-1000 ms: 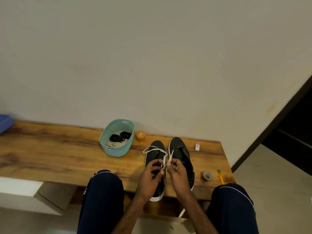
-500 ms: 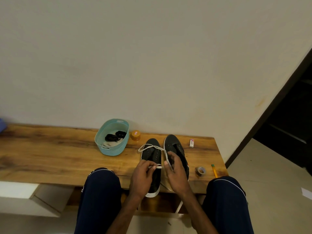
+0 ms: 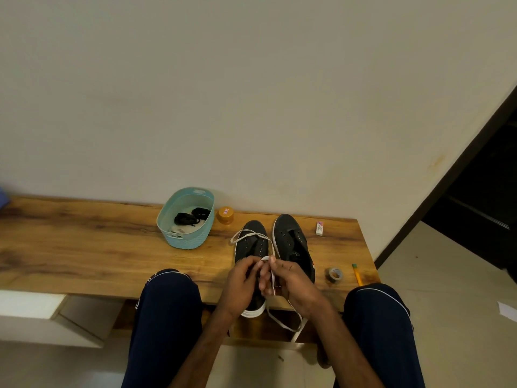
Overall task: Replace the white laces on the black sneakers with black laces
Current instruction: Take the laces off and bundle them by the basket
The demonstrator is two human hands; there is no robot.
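Both hands are up over the heel end of the left sneaker (image 3: 253, 243), working close together. The left hand (image 3: 242, 282) has its fingers curled in, pinching the white lace (image 3: 251, 233) at the fingertips. The right hand (image 3: 292, 280) pinches the same lace just beside it, a strand running down across its fingers. Out front, the lace makes a wide loop over the sneaker's toe, and a loose tail hangs off the front edge of the desk (image 3: 84, 247), below the right wrist. The right sneaker (image 3: 289, 238) stands just beside its partner, toes to the wall, heels at the front edge. Over to the left, a teal basket (image 3: 186, 242) holds the black laces (image 3: 186, 219), bundled on its floor, well apart from the hands. A small orange jar (image 3: 225, 215) sits just beside the basket. On the far right there's an eraser (image 3: 319, 228) near the wall, then a tape roll (image 3: 334, 274) and a pencil (image 3: 357, 277) by the person's right knee.
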